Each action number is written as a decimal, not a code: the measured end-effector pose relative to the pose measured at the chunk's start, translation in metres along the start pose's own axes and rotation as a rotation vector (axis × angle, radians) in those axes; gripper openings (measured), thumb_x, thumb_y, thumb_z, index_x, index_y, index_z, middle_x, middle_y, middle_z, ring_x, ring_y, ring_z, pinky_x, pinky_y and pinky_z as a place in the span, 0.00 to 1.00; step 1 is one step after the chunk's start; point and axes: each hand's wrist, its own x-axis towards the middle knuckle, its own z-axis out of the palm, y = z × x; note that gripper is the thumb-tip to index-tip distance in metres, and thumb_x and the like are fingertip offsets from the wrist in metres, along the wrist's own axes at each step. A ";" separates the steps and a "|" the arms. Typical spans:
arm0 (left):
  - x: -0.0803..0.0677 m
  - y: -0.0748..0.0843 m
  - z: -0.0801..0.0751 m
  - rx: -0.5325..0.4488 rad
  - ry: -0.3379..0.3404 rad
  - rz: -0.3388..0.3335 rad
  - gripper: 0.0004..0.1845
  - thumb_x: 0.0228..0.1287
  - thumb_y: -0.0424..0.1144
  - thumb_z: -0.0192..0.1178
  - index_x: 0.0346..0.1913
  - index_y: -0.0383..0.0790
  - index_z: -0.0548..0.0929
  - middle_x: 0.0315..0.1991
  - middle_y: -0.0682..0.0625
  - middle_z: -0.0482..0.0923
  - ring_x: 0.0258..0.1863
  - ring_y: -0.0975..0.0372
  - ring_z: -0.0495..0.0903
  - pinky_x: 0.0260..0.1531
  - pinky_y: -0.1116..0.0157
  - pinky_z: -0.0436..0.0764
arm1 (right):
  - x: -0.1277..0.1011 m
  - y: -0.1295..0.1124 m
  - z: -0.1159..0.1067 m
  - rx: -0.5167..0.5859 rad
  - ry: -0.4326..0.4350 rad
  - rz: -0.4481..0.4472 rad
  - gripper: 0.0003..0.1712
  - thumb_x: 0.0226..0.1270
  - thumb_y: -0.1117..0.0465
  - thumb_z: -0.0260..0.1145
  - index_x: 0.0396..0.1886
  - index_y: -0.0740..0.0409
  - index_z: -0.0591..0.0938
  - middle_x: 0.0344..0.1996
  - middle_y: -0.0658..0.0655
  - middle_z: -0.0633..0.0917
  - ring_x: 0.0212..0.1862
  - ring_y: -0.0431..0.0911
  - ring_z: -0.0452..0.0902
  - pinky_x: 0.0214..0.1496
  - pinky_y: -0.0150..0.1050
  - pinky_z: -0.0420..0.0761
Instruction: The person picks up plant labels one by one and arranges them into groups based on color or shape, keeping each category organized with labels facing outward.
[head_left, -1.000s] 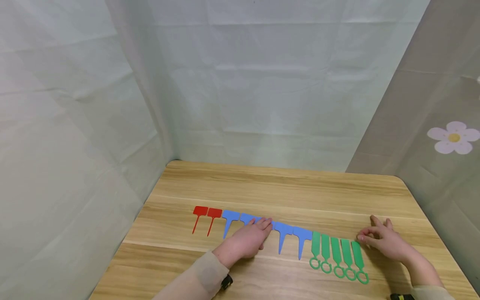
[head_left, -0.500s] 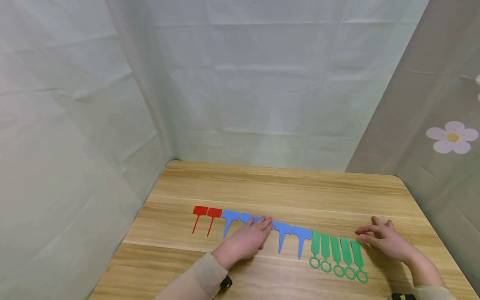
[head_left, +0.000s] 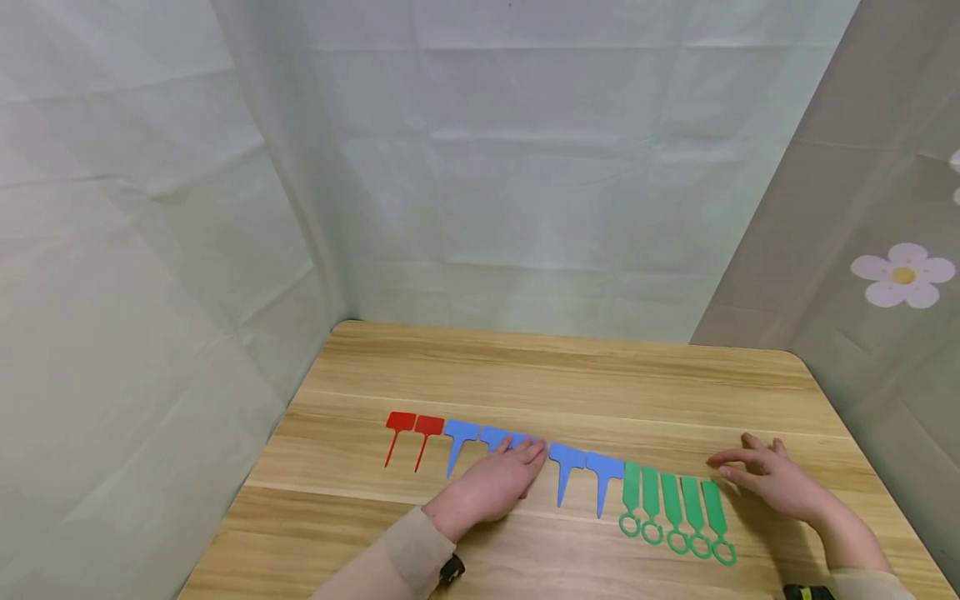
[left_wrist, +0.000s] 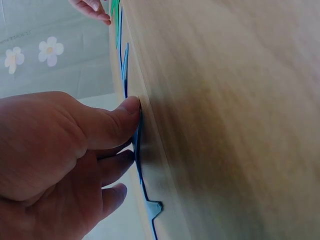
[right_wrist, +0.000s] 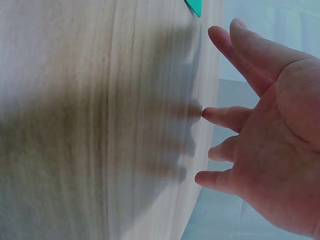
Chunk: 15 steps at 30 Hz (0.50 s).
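Note:
Flat T-shaped plant labels lie in one row across the wooden table. Two red labels [head_left: 401, 422] form the left end, followed by several blue labels [head_left: 567, 457]. At the right end are several green strip tags [head_left: 671, 500], each with a ring at its near end. My left hand [head_left: 495, 483] rests over the middle blue labels, fingers extended and partly hiding them. In the left wrist view, its thumb [left_wrist: 112, 125] touches the edge of a blue label. My right hand [head_left: 776, 479] holds nothing; its spread fingers are beside the last green tag's far end.
The wooden table [head_left: 570, 375] has rounded far corners. Pale cloth [head_left: 525, 183] hangs behind it and along both sides, with a flower print [head_left: 903, 275] on the right. Dark wrist straps [head_left: 452, 568] show at both cuffs.
My right index finger has reached slightly left, and its tip has parted from the thumb. The last green tag sits very slightly further left. My left hand has stayed almost still.

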 end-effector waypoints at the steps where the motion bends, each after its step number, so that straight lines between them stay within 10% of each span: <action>1: 0.000 0.000 0.000 0.000 0.000 0.002 0.33 0.81 0.39 0.61 0.83 0.40 0.66 0.83 0.50 0.62 0.81 0.59 0.62 0.81 0.56 0.61 | 0.000 0.000 0.000 -0.001 0.000 -0.001 0.16 0.79 0.56 0.67 0.56 0.62 0.88 0.72 0.95 0.51 0.68 0.98 0.25 0.57 0.94 0.35; 15: 0.003 -0.001 0.005 0.020 0.001 0.013 0.30 0.84 0.40 0.56 0.83 0.41 0.65 0.83 0.50 0.61 0.82 0.59 0.60 0.81 0.56 0.60 | -0.001 0.002 0.000 -0.023 0.016 -0.013 0.16 0.78 0.56 0.68 0.56 0.61 0.88 0.72 0.94 0.54 0.68 0.98 0.29 0.57 0.94 0.38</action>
